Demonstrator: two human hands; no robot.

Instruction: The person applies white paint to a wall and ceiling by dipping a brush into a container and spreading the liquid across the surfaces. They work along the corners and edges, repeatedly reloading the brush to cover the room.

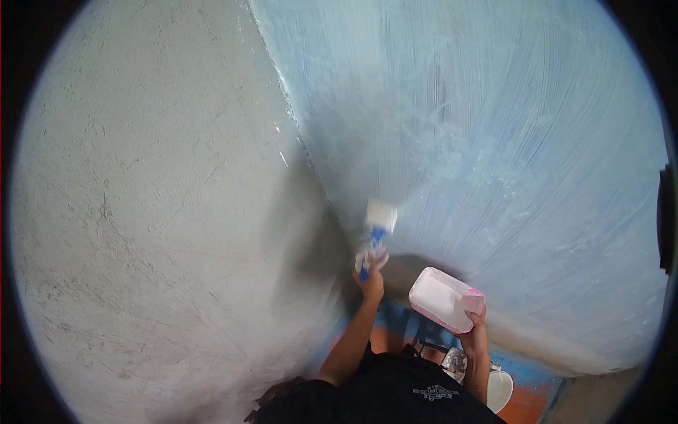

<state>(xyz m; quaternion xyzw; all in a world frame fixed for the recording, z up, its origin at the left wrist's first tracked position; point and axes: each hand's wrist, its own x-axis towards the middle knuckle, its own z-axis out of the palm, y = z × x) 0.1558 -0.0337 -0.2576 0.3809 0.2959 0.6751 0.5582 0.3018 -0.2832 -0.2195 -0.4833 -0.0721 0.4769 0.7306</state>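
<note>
a: what does the left hand hold?

b: a brush, blue handle, pale bristles. the left grip is closed around the handle's lower end, and the bristles point up against the blue wall, just right of the corner where it meets the grey wall.

a: and the right hand?

b: it grips a pink tub from below, fingers closed on its near edge. the tub sits tilted, its white inside facing the camera, just right of the brush and lower down.

a: the wall itself?

b: streaked with curved white brush marks over blue above the brush. below the brush lies a darker, bare band along the wall's foot.

a: anything else near the brush?

b: under the brush, the person's black shirt fills the bottom edge. right of it, below the tub, a white bowl rests on an orange-and-blue floor.
</note>
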